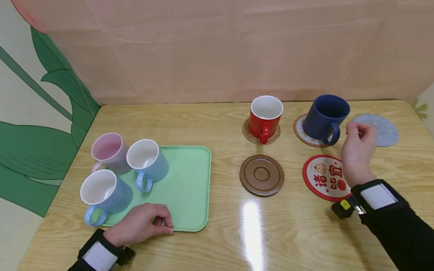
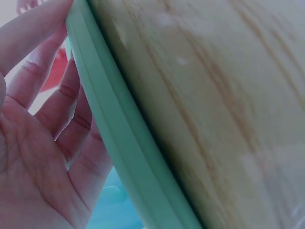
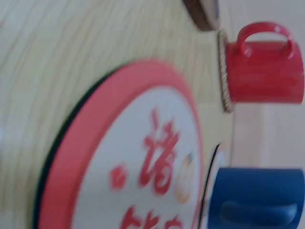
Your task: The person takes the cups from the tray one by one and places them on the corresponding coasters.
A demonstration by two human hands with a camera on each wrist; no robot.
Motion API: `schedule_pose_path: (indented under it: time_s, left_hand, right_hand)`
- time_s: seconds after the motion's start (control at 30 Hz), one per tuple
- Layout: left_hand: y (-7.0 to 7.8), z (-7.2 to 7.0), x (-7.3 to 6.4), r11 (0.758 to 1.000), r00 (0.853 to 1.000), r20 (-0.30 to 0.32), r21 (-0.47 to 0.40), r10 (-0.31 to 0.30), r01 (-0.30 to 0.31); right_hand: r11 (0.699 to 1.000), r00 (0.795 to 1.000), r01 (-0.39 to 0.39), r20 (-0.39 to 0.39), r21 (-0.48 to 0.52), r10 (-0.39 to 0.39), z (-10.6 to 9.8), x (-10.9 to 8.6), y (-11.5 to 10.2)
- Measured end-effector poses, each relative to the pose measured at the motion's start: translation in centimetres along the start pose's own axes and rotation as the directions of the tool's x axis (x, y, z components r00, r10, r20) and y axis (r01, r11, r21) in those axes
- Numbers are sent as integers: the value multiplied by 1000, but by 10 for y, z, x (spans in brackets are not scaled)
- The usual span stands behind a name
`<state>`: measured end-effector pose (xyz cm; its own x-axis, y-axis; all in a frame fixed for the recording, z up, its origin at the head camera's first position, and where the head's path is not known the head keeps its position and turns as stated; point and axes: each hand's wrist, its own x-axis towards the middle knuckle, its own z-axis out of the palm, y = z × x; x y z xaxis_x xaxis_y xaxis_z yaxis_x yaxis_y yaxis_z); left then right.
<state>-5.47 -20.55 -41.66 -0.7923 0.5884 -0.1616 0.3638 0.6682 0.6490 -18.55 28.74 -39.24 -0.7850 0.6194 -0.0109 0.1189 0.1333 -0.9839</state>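
At the near edge of the light green tray, my left hand pinches the rim between thumb and fingers. The left wrist view shows that rim close up, with the fingers over its inner side. My right hand hovers just right of the dark blue mug, fingers loosely curled and a small gap from the handle. Nothing shows in its grasp. The mug stands on a round orange-rimmed coaster. Below the right wrist lies a red-rimmed coaster with characters.
On the tray's left side stand a pink-lilac mug and two light blue mugs. A red mug sits on a woven coaster, with a brown wooden coaster before it. A grey-blue coaster lies far right.
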Motion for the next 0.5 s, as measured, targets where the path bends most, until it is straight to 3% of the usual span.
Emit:
schedule_pose_path:
  time_s: [0.1, 0.23, 0.37, 0.5]
  left_hand:
    - [-1, 0, 0, 1000, 1000, 0, -2, 2, -2]
    - [-2, 1, 0, 1000, 1000, 2, -3, 1, -1]
    - [-2, 1, 0, 1000, 1000, 1, 3, 3, -3]
    - [-2, 1, 0, 1000, 1000, 3, 7, 9, -9]
  right_hand:
    - [992, 996, 81, -56, 92, -76, 6, -11, -8]
    - [957, 982, 187, -69, 222, -176, 19, -32, -19]
    - [915, 962, 261, -5, 307, -272, 32, -59, -29]
    - [880, 927, 296, 109, 372, -358, 44, -88, -35]
